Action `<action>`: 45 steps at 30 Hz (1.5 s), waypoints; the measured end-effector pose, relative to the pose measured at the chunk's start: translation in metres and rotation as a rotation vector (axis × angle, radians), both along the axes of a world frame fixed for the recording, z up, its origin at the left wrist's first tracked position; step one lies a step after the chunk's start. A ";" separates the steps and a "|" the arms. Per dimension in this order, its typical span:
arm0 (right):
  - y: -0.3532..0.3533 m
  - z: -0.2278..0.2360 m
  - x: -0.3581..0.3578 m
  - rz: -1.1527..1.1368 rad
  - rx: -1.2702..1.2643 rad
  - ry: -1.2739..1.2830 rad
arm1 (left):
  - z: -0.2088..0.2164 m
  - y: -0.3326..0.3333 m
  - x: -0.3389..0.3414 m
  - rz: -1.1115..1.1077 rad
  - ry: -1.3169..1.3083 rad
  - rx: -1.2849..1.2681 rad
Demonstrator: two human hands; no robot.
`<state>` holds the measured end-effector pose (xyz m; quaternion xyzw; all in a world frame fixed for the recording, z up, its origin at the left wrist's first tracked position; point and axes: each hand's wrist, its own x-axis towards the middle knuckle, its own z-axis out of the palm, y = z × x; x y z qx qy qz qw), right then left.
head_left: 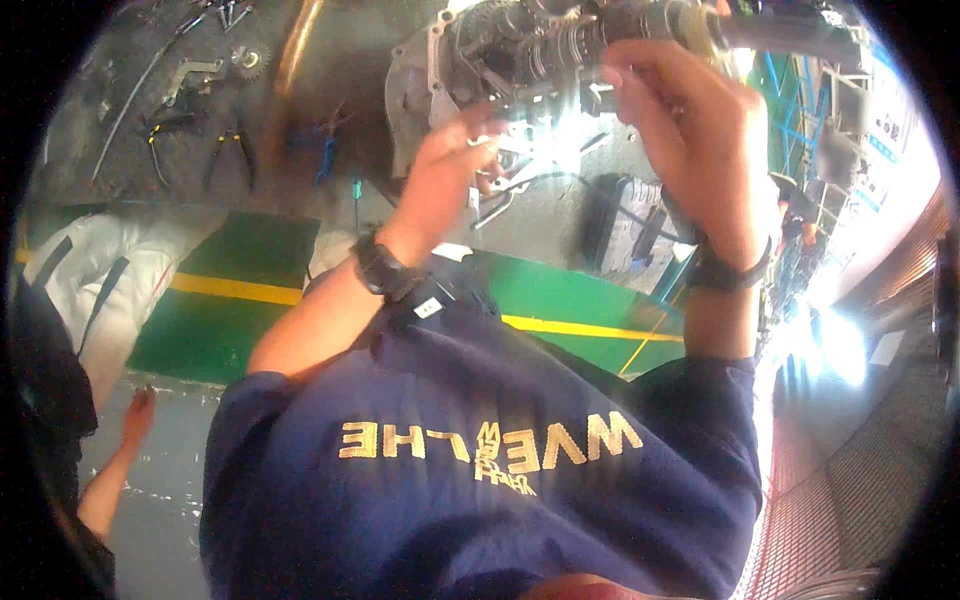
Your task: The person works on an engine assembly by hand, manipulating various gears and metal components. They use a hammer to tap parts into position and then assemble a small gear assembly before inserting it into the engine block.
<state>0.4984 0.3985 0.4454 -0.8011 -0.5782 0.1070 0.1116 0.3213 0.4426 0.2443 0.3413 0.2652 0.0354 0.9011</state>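
A grey metal gearbox housing (408,95) stands at the top middle of the bench. Gears and shafts (555,55) are stacked along it, with a thick dark shaft (790,35) reaching right. At its near left side, my left hand (452,165) has its fingers curled together beside thin metal rods (515,185); what they grip is hidden. Higher and to the right, my right hand (695,130) is raised against the gears, thumb and forefinger pinched close together. Anything between those fingertips is too small to make out. Glare whitens the space between my hands.
Pliers (232,150), a blue-handled tool (326,155), a small gear (247,60) and a bracket-like metal part (188,75) lie on the dark bench at left. A copper-coloured rod (297,45) is nearby. A black case (630,228) sits right. Another person's hand (138,415) shows lower left.
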 end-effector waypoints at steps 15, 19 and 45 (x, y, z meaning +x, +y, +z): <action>-0.006 -0.005 0.001 -0.030 0.093 0.092 | 0.025 0.111 0.055 -0.332 -0.278 1.879; -0.006 -0.002 0.000 0.141 0.164 0.037 | 0.024 0.112 0.057 -0.322 -0.312 1.919; -0.004 0.004 0.007 0.237 0.091 -0.015 | 0.032 0.112 0.064 -0.389 -0.377 1.942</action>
